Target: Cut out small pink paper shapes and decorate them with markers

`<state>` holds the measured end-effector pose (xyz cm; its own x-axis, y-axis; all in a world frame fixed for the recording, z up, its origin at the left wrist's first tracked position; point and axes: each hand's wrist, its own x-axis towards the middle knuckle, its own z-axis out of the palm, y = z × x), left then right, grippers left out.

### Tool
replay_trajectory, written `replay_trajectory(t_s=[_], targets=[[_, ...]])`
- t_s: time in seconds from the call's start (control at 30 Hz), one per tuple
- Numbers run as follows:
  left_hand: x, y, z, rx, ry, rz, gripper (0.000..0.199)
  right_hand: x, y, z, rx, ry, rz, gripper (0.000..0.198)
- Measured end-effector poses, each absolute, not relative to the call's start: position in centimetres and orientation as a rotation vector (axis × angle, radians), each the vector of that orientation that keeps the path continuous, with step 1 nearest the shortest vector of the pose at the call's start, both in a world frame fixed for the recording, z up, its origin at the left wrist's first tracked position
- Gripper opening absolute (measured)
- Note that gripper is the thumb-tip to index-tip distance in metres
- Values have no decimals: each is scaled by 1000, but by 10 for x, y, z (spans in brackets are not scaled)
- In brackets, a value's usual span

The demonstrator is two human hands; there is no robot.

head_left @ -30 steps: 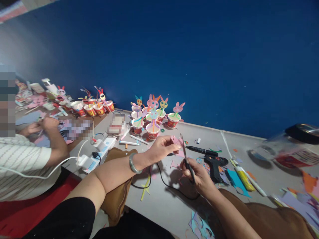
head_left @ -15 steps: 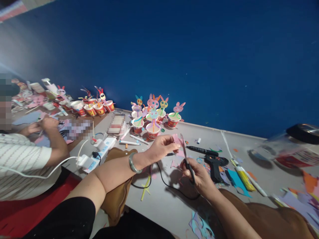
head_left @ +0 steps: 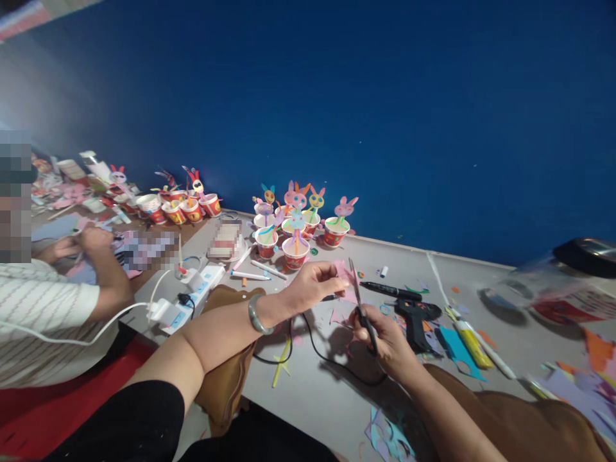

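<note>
My left hand [head_left: 315, 285], with a bangle at the wrist, pinches a piece of pink paper [head_left: 345, 277] above the table. In my right hand [head_left: 380, 333] is a pair of scissors [head_left: 357, 289], its black handles gripped and its blades pointing up at the paper's right edge. Whether the blades bite into the paper I cannot tell. Pink scraps [head_left: 339, 316] lie below the paper. Just right of the scissors are a black marker [head_left: 389, 291] and a black glue gun [head_left: 414, 321], whose cord seems to loop under my hands.
Several paper cups with rabbit figures [head_left: 296, 253] stand by the blue wall [head_left: 360, 128]. A power strip [head_left: 197, 298] lies at left, beside a co-worker's hands [head_left: 94, 239]. Rightward are a yellow tube [head_left: 474, 346], paper scraps [head_left: 577, 398] and a clear jar [head_left: 568, 289].
The scissor blades have shifted slightly beside the pink paper. Both hands stay in nearly the same place.
</note>
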<state>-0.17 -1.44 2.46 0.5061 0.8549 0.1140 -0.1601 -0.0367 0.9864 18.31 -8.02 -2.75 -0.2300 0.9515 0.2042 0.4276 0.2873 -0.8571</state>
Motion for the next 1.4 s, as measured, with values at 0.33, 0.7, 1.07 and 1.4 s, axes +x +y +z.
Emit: replay_trajectory(t_s=[0.33,0.7,1.07,1.4], targets=[[0,-11,16,1299,676,962,19,182,-79,-28,-1269,-1802,856,63],[-2,-13,25,1348,696,899,18,181,-83,-20,-1280,-1804,885,53],[-2,-9,17,1351,665,945,17,184,-80,-25,-1285,-1836,838,61],[0,-6,16,1306,666,992,21,183,-80,-25,-1293,-1824,844,61]])
